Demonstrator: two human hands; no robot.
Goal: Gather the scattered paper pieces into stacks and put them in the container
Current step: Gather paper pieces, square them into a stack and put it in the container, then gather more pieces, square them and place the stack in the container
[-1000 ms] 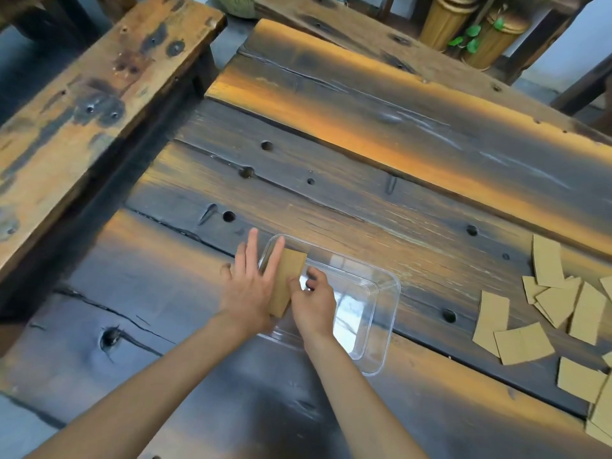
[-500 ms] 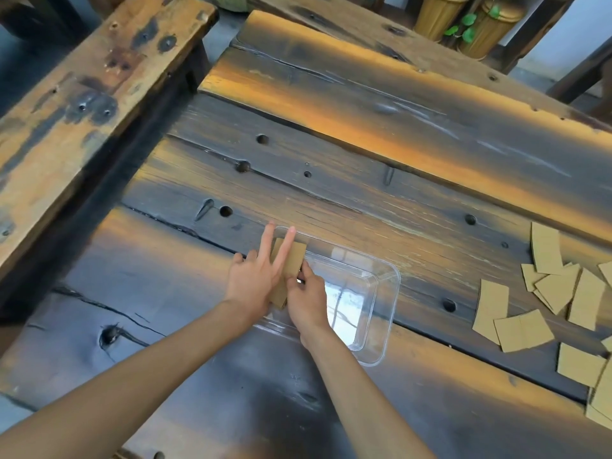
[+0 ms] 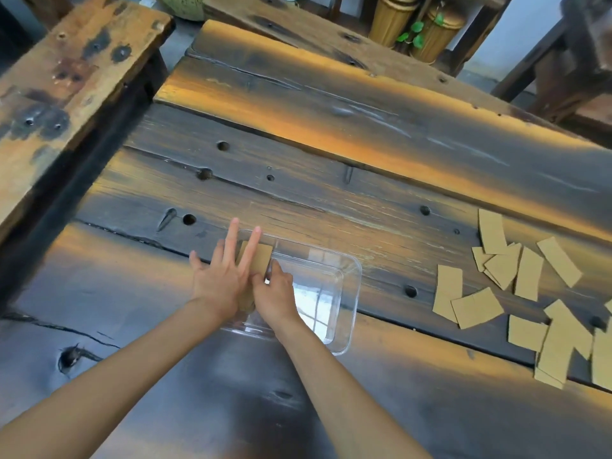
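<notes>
Both hands hide the stack's (image 3: 260, 258) near end; right-edge paper pieces (image 3: 601, 359) cut off.

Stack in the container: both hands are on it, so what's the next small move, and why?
Probably let go and lift both hands clear. The stack already sits at the left end of the container, with the left hand flat on it and the right hand at its edge. Loose pieces wait to the right.

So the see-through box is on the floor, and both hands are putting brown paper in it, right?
Not quite. The see-through box sits on the wooden table, not the floor, as the head view shows. The left hand and right hand are putting brown paper in it.
</notes>
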